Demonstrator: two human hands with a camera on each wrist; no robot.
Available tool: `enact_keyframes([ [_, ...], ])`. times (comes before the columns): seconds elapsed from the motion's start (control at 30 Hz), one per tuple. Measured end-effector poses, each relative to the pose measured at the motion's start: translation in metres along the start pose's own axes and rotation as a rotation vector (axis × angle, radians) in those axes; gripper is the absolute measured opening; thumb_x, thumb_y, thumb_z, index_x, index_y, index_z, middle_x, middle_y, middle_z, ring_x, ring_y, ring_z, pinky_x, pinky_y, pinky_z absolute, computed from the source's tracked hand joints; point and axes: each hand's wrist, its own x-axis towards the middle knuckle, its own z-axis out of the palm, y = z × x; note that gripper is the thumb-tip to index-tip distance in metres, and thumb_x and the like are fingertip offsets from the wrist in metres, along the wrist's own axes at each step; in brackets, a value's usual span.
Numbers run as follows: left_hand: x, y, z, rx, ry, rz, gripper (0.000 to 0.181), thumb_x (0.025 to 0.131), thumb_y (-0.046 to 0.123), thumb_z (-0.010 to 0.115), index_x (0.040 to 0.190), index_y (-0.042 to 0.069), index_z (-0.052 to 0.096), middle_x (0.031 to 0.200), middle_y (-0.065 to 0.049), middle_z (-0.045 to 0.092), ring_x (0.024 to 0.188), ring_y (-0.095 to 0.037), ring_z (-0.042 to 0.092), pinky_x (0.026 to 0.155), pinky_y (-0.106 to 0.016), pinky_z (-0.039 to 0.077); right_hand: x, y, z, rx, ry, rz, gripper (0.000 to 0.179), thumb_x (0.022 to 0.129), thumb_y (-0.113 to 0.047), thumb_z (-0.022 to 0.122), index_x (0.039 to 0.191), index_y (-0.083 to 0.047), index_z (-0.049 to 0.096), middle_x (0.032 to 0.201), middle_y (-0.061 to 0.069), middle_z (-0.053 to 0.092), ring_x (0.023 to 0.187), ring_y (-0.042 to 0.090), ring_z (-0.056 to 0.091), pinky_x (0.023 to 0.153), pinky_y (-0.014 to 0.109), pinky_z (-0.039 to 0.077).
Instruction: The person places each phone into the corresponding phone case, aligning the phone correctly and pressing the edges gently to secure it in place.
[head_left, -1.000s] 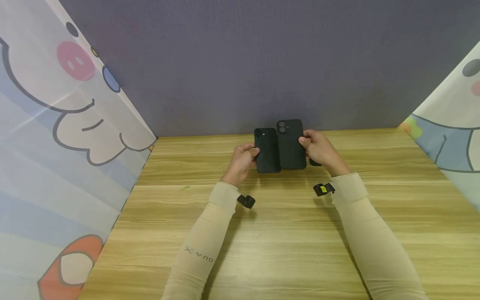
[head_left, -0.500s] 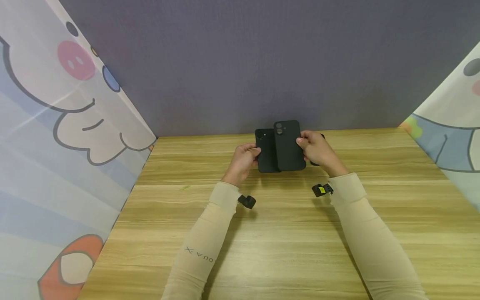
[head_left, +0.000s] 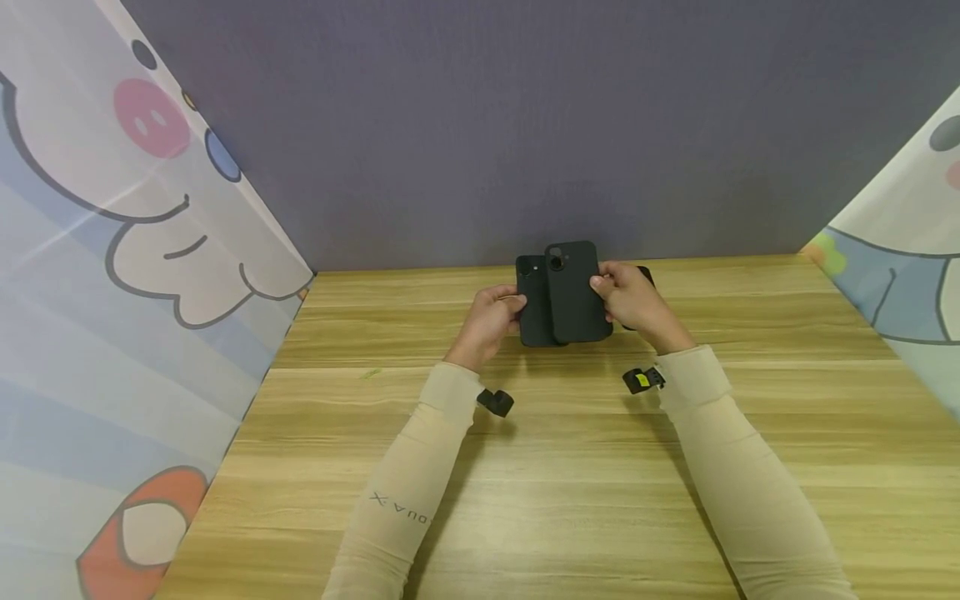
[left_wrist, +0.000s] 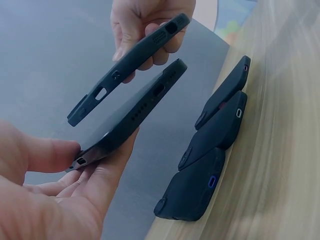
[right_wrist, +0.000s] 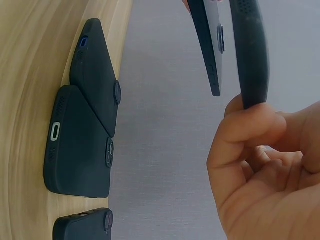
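My left hand (head_left: 486, 321) grips a black smartphone (head_left: 533, 310) by its left edge, thumb on the side with the camera lens. The right hand (head_left: 633, 298) pinches a black phone case (head_left: 579, 298) by its right edge, camera openings toward me. In the head view the case overlaps the right part of the phone. The left wrist view shows a gap between the case (left_wrist: 127, 70) and the phone (left_wrist: 130, 117), both held above the table. Port openings run along the case's edge.
Black phone-shaped pieces (left_wrist: 215, 132) with camera rings lie in a row on the wooden table (head_left: 480, 500); whether they are bare cases is unclear. In the head view the right hand mostly hides them. A grey panel (head_left: 480, 133) stands behind, with cartoon-printed sheets (head_left: 172, 292) at the sides.
The right hand has moved the case slightly left, from beside the phone to overlapping it. The left hand has shifted a little to the right with the phone.
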Motion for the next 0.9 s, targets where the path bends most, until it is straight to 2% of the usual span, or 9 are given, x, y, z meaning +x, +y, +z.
enact_keyframes([
  [0.17,-0.0003,0.0001,0.0017,-0.029,-0.010,0.004,0.028,0.106,0.003,0.051,0.129,-0.009,0.060,0.110,-0.012,0.068,0.083,-0.011,0.070,0.071,-0.024,0.058,-0.0003,-0.0003,0.0012,-0.003,0.001,0.000,0.042,0.113,-0.024,0.039,0.145,0.000,0.047,0.077,0.003,0.047,0.059,0.013,0.042,0.060,0.032,0.046],
  [0.37,-0.0017,0.0006,0.0027,-0.042,-0.021,0.006,0.027,0.106,0.002,0.050,0.129,-0.009,0.059,0.103,-0.009,0.067,0.081,-0.011,0.070,0.069,-0.024,0.058,-0.0013,0.0000,0.0018,0.006,-0.020,-0.006,0.042,0.113,-0.024,0.038,0.148,-0.001,0.045,0.070,0.000,0.040,0.055,0.013,0.035,0.063,0.035,0.048],
  [0.47,-0.0013,0.0005,0.0027,-0.036,-0.021,-0.002,0.029,0.106,0.002,0.050,0.131,-0.009,0.058,0.108,-0.011,0.067,0.083,-0.011,0.070,0.070,-0.024,0.058,-0.0007,0.0006,0.0028,0.012,-0.022,-0.013,0.040,0.113,-0.024,0.038,0.144,0.000,0.048,0.069,-0.001,0.039,0.055,0.013,0.036,0.064,0.036,0.049],
  [0.63,-0.0008,0.0010,0.0023,-0.016,-0.017,-0.025,0.036,0.106,0.004,0.050,0.140,-0.007,0.052,0.128,-0.019,0.064,0.095,-0.015,0.070,0.075,-0.023,0.057,-0.0004,0.0005,0.0055,0.007,-0.020,-0.018,0.032,0.113,-0.024,0.037,0.127,0.001,0.052,0.072,0.001,0.040,0.058,0.015,0.040,0.065,0.039,0.050],
  [0.9,-0.0014,0.0016,0.0028,-0.012,-0.022,-0.031,0.038,0.107,0.004,0.049,0.142,-0.007,0.050,0.137,-0.024,0.061,0.120,-0.032,0.067,0.079,-0.024,0.058,-0.0003,0.0011,0.0088,-0.019,-0.023,-0.029,0.028,0.113,-0.024,0.037,0.114,0.001,0.051,0.074,0.004,0.040,0.061,0.018,0.045,0.062,0.038,0.048],
])
